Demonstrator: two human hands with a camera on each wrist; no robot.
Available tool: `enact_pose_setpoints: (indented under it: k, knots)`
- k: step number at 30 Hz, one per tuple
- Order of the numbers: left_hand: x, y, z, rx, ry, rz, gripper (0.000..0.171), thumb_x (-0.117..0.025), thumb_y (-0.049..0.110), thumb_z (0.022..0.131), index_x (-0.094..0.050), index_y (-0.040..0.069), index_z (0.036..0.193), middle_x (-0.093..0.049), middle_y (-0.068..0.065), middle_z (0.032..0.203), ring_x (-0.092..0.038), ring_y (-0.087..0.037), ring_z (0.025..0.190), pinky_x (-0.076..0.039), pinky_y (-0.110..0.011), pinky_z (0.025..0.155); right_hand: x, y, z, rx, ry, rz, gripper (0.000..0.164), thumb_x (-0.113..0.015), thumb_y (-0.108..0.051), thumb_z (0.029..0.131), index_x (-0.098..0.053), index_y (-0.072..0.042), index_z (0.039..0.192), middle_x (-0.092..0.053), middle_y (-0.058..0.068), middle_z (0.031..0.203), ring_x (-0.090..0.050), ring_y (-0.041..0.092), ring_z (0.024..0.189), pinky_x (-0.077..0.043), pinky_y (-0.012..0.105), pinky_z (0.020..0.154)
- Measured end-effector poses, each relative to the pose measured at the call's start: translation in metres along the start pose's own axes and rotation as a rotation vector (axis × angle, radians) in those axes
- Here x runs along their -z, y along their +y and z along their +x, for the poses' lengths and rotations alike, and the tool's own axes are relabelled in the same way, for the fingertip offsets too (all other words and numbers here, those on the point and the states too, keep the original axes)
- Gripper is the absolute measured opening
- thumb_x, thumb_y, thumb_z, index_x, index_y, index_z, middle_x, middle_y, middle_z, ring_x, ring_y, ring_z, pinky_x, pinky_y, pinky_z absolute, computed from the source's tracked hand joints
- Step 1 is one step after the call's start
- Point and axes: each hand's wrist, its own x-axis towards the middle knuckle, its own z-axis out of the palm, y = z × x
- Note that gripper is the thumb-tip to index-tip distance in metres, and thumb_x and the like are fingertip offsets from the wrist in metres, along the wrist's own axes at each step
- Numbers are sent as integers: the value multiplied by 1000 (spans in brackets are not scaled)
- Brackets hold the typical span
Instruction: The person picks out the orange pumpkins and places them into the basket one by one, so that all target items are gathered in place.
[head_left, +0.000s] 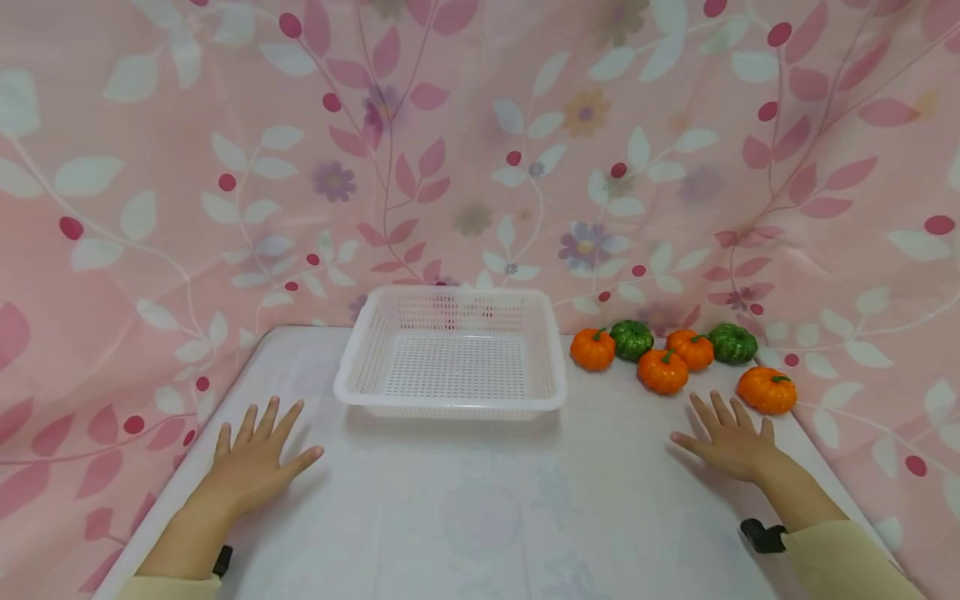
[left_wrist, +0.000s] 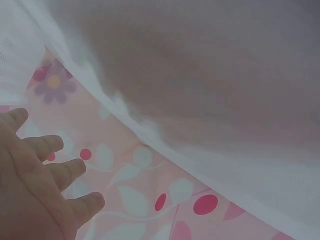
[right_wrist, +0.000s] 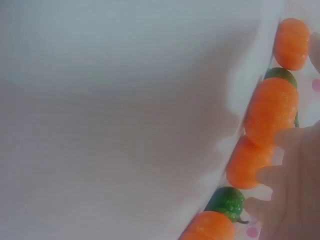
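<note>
My left hand (head_left: 253, 467) hovers over the left of the table with its fingers spread and nothing in it; the left wrist view shows the same hand (left_wrist: 35, 185) at the lower left. On the other side my right hand (head_left: 727, 440) is likewise spread and holds nothing, just in front of the small pumpkins. Of these, an orange pumpkin (head_left: 767, 390) lies nearest its fingers, and another orange pumpkin (head_left: 663, 372) sits beyond the thumb side. Two dark green pumpkins (head_left: 632, 340) stand among the orange ones. In the right wrist view the fingers (right_wrist: 270, 175) overlap the row of pumpkins.
A white plastic basket (head_left: 450, 408) with perforated walls stands at the back middle of the table, nothing inside it. White cloth covers the table (head_left: 480, 500). Behind and beside it hangs a pink floral curtain (head_left: 480, 167).
</note>
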Motion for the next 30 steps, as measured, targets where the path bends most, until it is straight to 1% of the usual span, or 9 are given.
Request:
enact_pose_setpoints:
  k: [5,9,14,21,26,30]
  knots:
    - [1,2,3,-2,5,2,90,-48,68,95,-19,13,161,-9,-31,162,-1,-58,144,18,-72,106,3,-1,2,2,19,11,101,-43,-73,93,-12,-3,159,-4,38,157,0,63,138,14,81,97]
    - [2,3,4,-9,15,2,89,-47,67,96,-18,13,161,-8,-30,162,0,-57,144,18,-71,106,6,0,2,-6,33,13,101,-43,-73,93,-11,-3,159,-3,38,157,-1,63,138,12,82,97]
    - [5,6,7,-32,51,-1,88,-48,65,96,-18,14,161,-6,-28,163,1,-54,146,18,-69,108,8,5,1,-18,75,10,99,-41,-72,95,-10,-2,159,-5,38,157,-3,64,138,8,83,97]
    - [5,4,16,-70,108,13,87,-48,66,96,-21,14,160,-13,-28,162,-5,-53,146,10,-69,111,9,10,3,-22,89,55,98,-40,-71,96,-9,-2,159,-3,40,156,0,66,136,6,84,97]
    - [3,4,22,-97,166,-5,85,-51,63,96,-25,13,159,-18,-29,161,-8,-53,146,4,-70,112,9,14,8,-4,129,59,95,-41,-67,97,-14,1,157,-7,43,154,-5,68,134,-2,84,97]
    - [2,8,27,-111,184,-35,83,-52,60,97,-25,11,159,-18,-29,161,-7,-53,146,3,-69,113,10,21,12,10,180,52,92,-41,-64,99,-18,5,155,-10,46,151,-10,68,133,-9,83,98]
